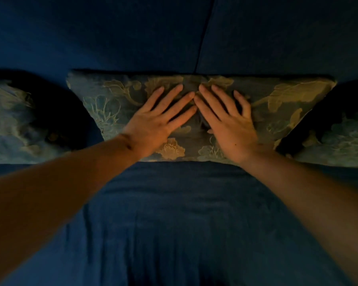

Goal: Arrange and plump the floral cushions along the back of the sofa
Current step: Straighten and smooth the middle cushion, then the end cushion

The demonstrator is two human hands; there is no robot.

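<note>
Both hands' fingers [175, 104] flat atop middle floral cushion [277, 104]

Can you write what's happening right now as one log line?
step: plumping | left hand: flat on middle cushion | right hand: flat on it | side cushions: two, untouched

Left hand [153, 124] and right hand [234, 129] flat on middle floral cushion [277, 104], blue sofa [174, 223]
</note>
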